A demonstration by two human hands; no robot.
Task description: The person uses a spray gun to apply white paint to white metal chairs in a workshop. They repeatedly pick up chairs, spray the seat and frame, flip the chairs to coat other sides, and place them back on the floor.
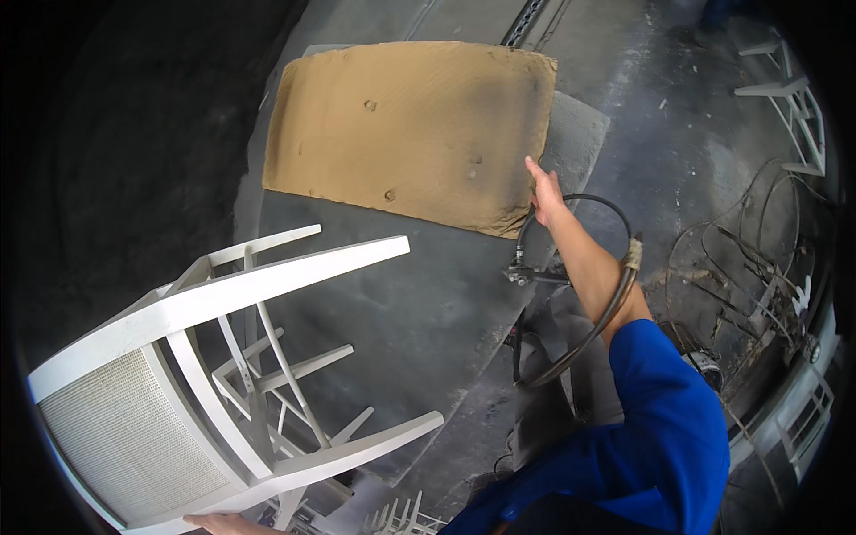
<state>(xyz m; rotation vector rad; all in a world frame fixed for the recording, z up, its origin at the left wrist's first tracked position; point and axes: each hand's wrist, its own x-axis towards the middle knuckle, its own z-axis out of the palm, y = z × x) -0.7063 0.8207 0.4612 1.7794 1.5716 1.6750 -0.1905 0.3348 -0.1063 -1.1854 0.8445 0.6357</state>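
Our left fingers grasp a white chair; our right fingers, grip unclear, meet a brown board's edge.

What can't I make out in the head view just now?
All in the head view:
Left hand: partly cut off by the lower edge, so its grip on the white chair is unclear.
Right hand: contact with the brown cardboard sheet unclear from above.
Black hose: part hidden behind the right hand.
Surface beneath the cardboard: covered by it.

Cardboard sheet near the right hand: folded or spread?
Spread: the cardboard sheet shows one broad brown face out to its edges, with no fold visible across it.
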